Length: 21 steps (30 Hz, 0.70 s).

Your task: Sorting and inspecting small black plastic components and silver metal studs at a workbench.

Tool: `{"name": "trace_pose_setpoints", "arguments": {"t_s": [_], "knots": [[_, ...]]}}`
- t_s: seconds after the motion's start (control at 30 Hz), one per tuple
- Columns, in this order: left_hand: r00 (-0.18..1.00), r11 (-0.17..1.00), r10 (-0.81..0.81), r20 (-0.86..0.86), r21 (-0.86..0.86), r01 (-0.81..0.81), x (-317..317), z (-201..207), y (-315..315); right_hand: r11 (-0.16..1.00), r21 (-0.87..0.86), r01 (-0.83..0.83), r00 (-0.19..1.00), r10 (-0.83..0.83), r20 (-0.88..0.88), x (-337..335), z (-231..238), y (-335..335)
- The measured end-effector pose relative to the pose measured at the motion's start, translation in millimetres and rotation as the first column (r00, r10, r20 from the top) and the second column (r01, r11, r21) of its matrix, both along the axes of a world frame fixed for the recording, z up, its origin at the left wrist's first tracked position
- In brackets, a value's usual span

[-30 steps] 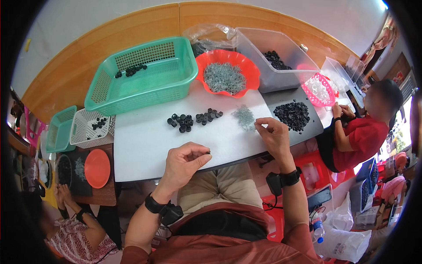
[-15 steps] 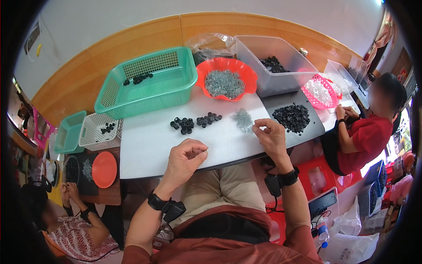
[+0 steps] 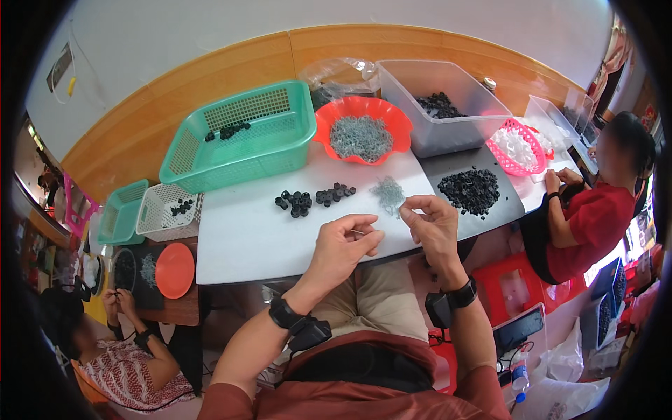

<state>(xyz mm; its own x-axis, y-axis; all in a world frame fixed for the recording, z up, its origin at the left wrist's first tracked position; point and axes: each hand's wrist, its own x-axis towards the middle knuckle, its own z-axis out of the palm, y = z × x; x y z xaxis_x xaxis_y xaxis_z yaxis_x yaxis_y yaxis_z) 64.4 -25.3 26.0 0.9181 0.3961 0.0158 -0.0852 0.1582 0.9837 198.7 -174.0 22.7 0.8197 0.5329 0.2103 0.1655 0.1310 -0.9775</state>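
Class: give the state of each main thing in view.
Left hand: fingers curled, contents unclear
Right hand: fingers bent, contents unclear
Silvery pile: loose
Black cylinders: loose, clustered
Black heap: loose
Large green basket: open, sparsely filled
Red bowl: open, well filled
Clear bin: open, partly filled

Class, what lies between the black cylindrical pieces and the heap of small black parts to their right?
In the head view, a loose pile of small grey pieces lies between them, near the right hand.
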Motion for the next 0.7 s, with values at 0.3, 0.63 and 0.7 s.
{"name": "trace_pose_setpoints", "arguments": {"t_s": [0.3,0.63,0.7], "knots": [[0.995,0.986,-0.097,-0.016,-0.138,0.094,20.0,3.7,-10.1,0.986,0.169,-0.017,0.992,0.037,-0.117,-18.0,3.4,4.7],[0.995,0.924,0.092,0.036,0.369,-0.098,23.8,-1.7,-14.9,0.994,-0.093,-0.059,0.998,0.057,-0.023,-5.4,6.3,-8.8],[0.98,0.82,0.151,0.133,0.536,-0.199,23.8,3.3,-20.2,0.983,-0.177,-0.053,0.989,0.076,0.124,-5.5,7.6,-9.5]]}}
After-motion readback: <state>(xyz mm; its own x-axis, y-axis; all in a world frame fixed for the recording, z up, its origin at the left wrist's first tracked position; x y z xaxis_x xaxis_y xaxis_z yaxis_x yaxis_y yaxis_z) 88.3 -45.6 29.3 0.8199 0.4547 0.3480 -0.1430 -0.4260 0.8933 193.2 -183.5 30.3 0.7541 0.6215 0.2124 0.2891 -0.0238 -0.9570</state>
